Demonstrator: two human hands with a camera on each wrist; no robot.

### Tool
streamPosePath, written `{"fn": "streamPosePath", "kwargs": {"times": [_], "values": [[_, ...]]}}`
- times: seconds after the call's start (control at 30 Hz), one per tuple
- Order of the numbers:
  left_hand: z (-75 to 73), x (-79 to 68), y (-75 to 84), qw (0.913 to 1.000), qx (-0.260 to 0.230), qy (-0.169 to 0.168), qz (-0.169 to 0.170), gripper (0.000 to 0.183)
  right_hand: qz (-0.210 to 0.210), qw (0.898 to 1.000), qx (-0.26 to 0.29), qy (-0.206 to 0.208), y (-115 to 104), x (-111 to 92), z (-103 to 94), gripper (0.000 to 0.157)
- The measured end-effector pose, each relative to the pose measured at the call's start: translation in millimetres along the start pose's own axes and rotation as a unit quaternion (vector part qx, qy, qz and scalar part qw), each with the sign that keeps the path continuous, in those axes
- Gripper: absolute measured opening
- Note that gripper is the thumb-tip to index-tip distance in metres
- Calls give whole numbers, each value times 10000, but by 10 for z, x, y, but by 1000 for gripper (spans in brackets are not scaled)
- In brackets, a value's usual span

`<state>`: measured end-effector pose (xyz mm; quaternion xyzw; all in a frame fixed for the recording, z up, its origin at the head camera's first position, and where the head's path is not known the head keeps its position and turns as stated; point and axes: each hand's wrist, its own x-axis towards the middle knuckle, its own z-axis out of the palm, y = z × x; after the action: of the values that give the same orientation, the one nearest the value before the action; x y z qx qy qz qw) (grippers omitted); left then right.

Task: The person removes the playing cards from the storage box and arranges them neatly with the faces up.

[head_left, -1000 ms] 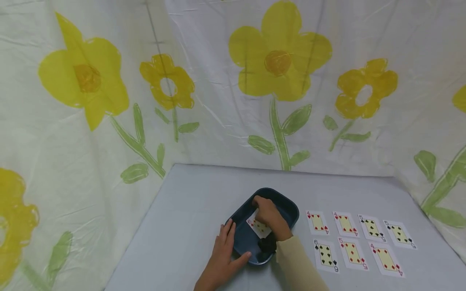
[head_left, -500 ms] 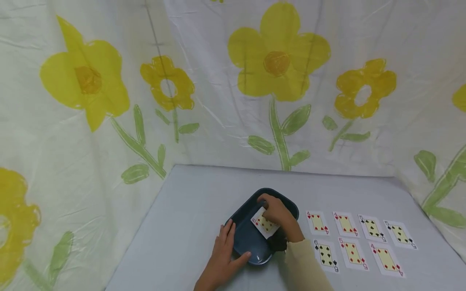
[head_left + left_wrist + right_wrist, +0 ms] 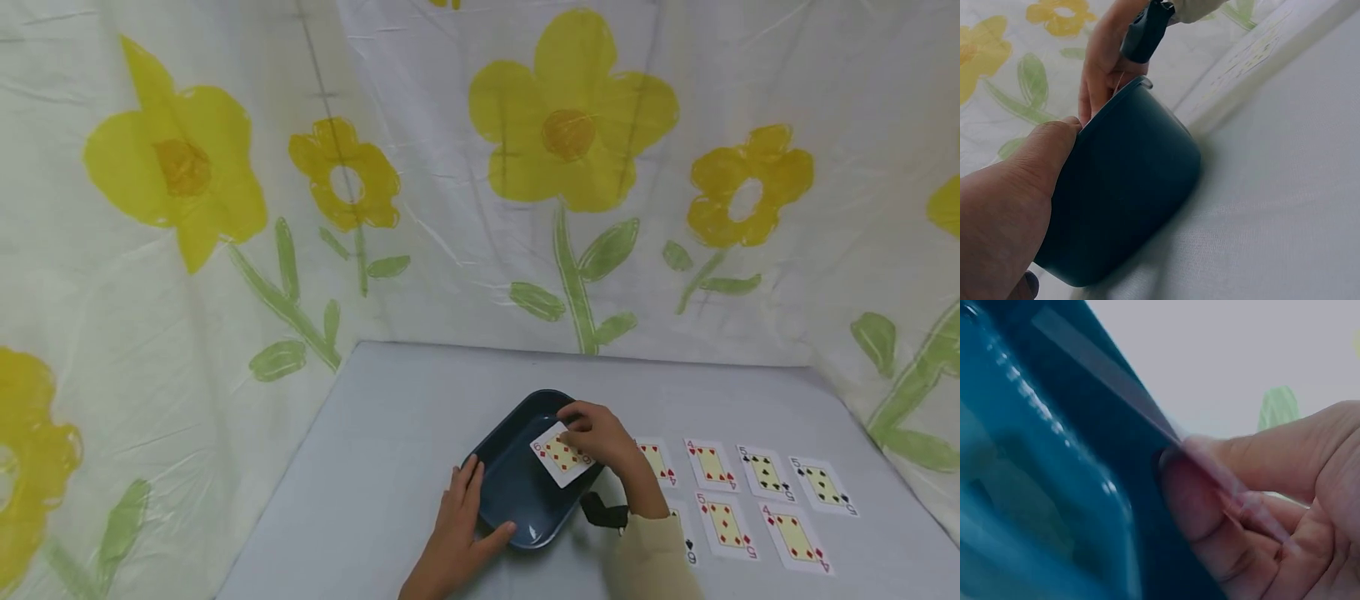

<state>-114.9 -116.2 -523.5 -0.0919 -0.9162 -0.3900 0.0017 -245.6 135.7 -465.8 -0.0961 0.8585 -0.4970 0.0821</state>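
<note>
A dark blue, rounded rectangular container point(image 3: 517, 492) stands on the table. My left hand point(image 3: 452, 533) rests against its near left end, fingers straight along the rim and thumb spread to the near side. In the left wrist view, its thumb point(image 3: 1047, 144) lies up against the container's rim. My right hand point(image 3: 606, 437) pinches a playing card point(image 3: 561, 457), a six of diamonds, over the container's right side. The right wrist view shows this card point(image 3: 1110, 378) nearly edge-on between thumb and fingers, beside the blue wall.
Several face-up playing cards lie in two rows to the right, among them a five of diamonds point(image 3: 725, 523) and a four of diamonds point(image 3: 797, 537). The right forearm partly covers the leftmost ones. Behind the table point(image 3: 420, 400) hangs a flowered curtain point(image 3: 442, 275).
My right hand has drawn the six of diamonds up and to the right, from the container's inside to its right rim. The left hand and container have stayed put.
</note>
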Motion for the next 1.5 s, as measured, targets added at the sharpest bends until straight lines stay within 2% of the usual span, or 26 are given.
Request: {"fn": "streamPosePath", "kwargs": {"times": [0.23,0.37,0.53,0.73,1.0,1.2,1.5], "values": [[-22,10,24,10000,7,-14,8,95,345,9979,397,380,148,-176,-207,28],[-26,6,18,10000,-15,-18,87,93,693,9950,308,655,320,-355,-355,31],[-42,10,9,10000,-10,-51,55,94,1248,9856,269,1107,569,-580,-572,37],[-49,12,3,9999,-19,-25,112,93,1997,9617,374,1842,798,-785,-854,43],[-46,14,6,10000,-48,-26,50,93,2701,9280,379,2540,1048,-896,-1200,45],[-36,23,-11,10000,-9,-10,73,93,2981,9111,541,2794,1222,-1028,-1417,51],[-22,17,-5,9999,-105,-96,-42,94,3482,8837,438,3097,1382,-1238,-1642,55]]}}
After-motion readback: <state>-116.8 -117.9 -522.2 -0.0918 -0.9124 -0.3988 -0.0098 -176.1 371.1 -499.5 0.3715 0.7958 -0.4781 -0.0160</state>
